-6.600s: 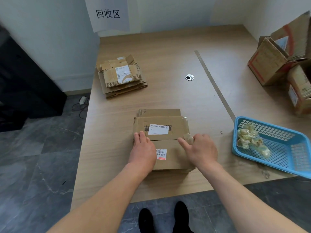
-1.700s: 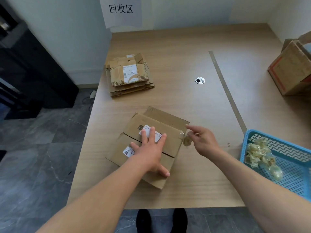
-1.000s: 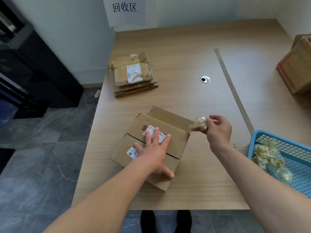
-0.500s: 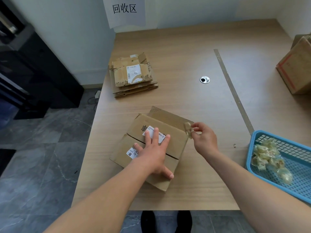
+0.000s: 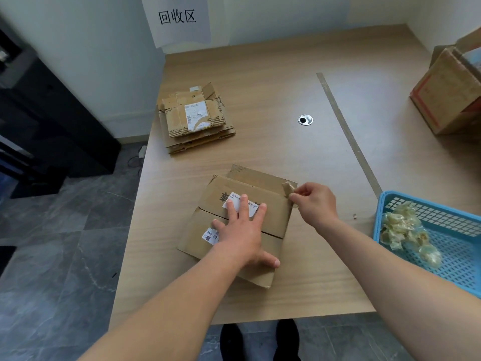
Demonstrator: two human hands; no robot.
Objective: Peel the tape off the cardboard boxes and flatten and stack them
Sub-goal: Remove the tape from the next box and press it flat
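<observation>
A flattened cardboard box with two white labels lies turned at an angle near the table's front edge. My left hand presses flat on its top, fingers spread. My right hand sits at the box's right far corner and pinches a piece of clear tape that still clings to that corner. A stack of flattened boxes lies at the far left of the table.
A blue plastic basket with several crumpled tape wads stands at the right front. An unflattened cardboard box stands at the far right. A round cable hole and a tape strip mark the wooden table. A paper sign hangs on the wall.
My right hand pulled a tape piece up and away, then came back to the box's right far corner, where it now pinches tape. My left hand stays pressed on the box.
</observation>
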